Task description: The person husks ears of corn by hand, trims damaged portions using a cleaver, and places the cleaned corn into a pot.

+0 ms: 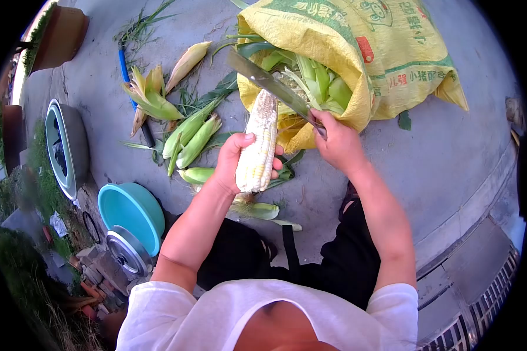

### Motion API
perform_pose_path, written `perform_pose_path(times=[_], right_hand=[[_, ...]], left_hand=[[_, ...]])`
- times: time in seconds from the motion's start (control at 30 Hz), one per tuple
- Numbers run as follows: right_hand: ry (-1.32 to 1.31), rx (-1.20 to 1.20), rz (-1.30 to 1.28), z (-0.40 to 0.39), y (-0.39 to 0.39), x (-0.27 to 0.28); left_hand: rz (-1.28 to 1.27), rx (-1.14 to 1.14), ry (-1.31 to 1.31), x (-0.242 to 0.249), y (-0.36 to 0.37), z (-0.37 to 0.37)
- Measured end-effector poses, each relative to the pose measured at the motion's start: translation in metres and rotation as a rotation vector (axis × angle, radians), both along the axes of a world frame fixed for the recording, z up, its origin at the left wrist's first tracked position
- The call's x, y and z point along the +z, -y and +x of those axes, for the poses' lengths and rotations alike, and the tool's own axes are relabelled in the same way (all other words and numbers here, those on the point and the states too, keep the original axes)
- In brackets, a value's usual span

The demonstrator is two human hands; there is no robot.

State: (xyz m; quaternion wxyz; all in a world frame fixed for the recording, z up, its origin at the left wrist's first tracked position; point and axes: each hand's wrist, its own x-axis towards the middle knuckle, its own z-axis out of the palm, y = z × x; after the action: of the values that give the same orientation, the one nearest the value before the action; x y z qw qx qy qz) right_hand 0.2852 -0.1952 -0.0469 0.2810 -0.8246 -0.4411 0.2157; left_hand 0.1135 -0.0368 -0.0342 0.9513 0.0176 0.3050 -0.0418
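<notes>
My left hand point(235, 157) is wrapped round a husked ear of corn point(257, 146), white with some yellow kernels, its narrow tip pointing away from me. In my right hand point(335, 139) is a long-bladed knife point(275, 85), gripped by the handle. The blade slants up to the left and overlaps the tip of the ear. Just beyond it, the mouth of a yellow woven sack point(316, 35) shows green corn husks point(319, 82) inside. On the ground to the left of my hands lie several ears in green husks point(198, 140).
Dry husks point(152, 96) and a blue-and-black hose point(125, 67) lie on the concrete at the left. Nearer stand a turquoise basin point(132, 210), a metal lid point(127, 251) and a grey tub point(67, 149). A brown planter point(61, 38) is at the far left.
</notes>
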Motion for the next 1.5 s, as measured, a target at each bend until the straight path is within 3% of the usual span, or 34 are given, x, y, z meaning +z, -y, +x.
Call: perform_pose_path(times=[0.03,0.1,0.17,0.2,0.27,0.37,0.43,0.83,0.93,1.0,1.03,1.1,1.23,1.33,1.5], right_hand=[[-0.004,-0.007,0.014,-0.007,-0.004,0.008],[0.086,0.153,0.283,-0.017,-0.012,0.026],[0.075,0.223,0.299,-0.023,-0.012,0.041],[0.065,0.295,0.31,-0.025,-0.011,0.046],[0.079,0.291,0.272,-0.026,-0.013,0.051],[0.1,0.29,0.247,-0.026,-0.014,0.049],[0.099,0.286,0.247,-0.026,-0.014,0.042],[0.177,0.216,0.185,-0.013,-0.014,-0.009],[0.085,0.205,0.074,-0.006,-0.015,-0.007],[0.012,0.022,-0.408,0.015,-0.016,-0.008],[0.086,-0.049,-0.372,0.026,-0.005,-0.021],[0.068,-0.122,-0.111,0.027,0.01,-0.027],[0.042,-0.064,-0.075,0.007,0.005,-0.004],[0.123,0.098,0.256,-0.005,-0.005,0.025],[0.144,0.252,0.254,-0.015,-0.009,0.031]], left_hand=[[0.014,-0.007,-0.004,0.0,-0.002,0.001],[0.061,0.069,0.11,-0.005,-0.007,-0.001],[-0.019,0.156,0.206,-0.017,-0.004,-0.01],[0.032,0.156,0.082,-0.021,-0.004,-0.014],[0.077,0.147,-0.043,-0.024,-0.003,-0.018],[-0.014,0.056,0.031,-0.019,-0.003,-0.017],[0.08,-0.078,0.202,-0.021,-0.007,-0.015],[-0.137,0.061,0.147,-0.019,-0.003,-0.002],[-0.191,0.097,0.164,-0.017,-0.004,-0.003],[-0.246,-0.012,0.24,0.0,-0.003,-0.004],[-0.298,-0.121,0.321,0.007,-0.004,-0.004],[-0.317,-0.092,0.297,0.002,-0.003,-0.006],[-0.307,-0.077,0.262,-0.002,-0.009,-0.003],[-0.285,-0.034,0.264,0.0,-0.008,-0.002],[-0.034,-0.095,0.22,-0.009,-0.006,-0.01]])
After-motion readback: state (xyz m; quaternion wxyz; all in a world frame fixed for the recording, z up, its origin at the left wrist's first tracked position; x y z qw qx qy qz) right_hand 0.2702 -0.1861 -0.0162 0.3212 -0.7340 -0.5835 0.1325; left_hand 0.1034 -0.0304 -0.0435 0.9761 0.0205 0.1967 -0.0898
